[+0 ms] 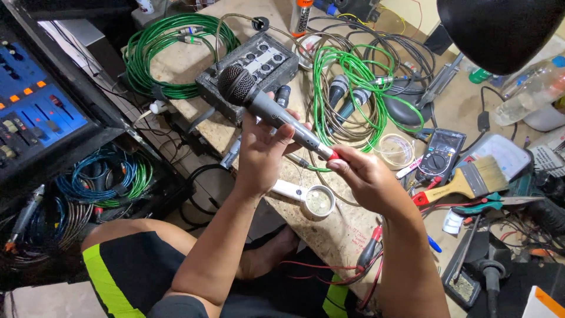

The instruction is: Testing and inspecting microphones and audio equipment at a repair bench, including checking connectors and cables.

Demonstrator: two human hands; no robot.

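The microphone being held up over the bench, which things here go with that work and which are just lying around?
In hand:
- microphone, gripped by the left hand
- right hand at its tail end, on a small red-tipped tool

Lying about:
- paintbrush
- multimeter
- magnifying glass
- green cable coil
- two spare microphones

An audio-repair workshop: a worn tabletop [329, 229] crowded with coiled green cables [170, 56], spare microphones [347, 97], a multimeter [440, 154] and a paintbrush [465, 182] beyond the fingers, with a blue mixing console [29, 112] off to their left.
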